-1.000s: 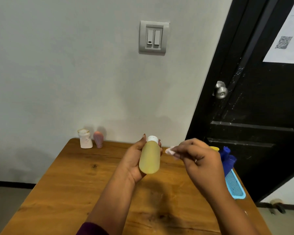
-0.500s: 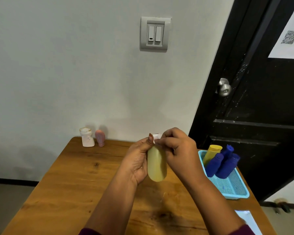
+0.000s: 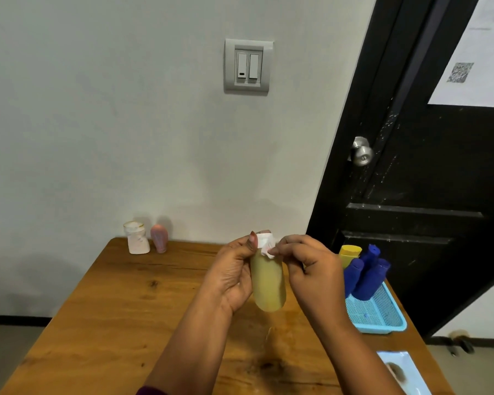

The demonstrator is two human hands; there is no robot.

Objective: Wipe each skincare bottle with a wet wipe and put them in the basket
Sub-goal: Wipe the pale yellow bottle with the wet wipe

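A grey wall (image 3: 111,124) is filling most of the view, with a black door (image 3: 439,195) standing to its right and a wooden table (image 3: 126,323) running along the bottom. A sheet of paper (image 3: 474,67) with a square code is hanging on the door, above a metal knob (image 3: 362,151), and a double switch (image 3: 248,66) is sitting on the wall. At the table's right edge a light blue basket (image 3: 382,320) is holding three dark blue bottles (image 3: 368,277) leaning together and a yellow tube (image 3: 349,253) behind them. A pale blue packet (image 3: 402,372) is lying near the table's front right corner, partly cut off by the frame. The left hand (image 3: 231,277) is gripping a yellow bottle (image 3: 268,283) upright above the middle of the table, fingers wrapped round its left side and the thumb reaching up to the cap. The right hand (image 3: 311,272) is pinching a small white wipe (image 3: 267,248) with its fingers closed together, pressing it against the bottle's neck just under the cap. At the table's far left corner, against the wall, a white jar (image 3: 137,238) is standing just beside a pink bottle (image 3: 159,238), both well apart from the basket.
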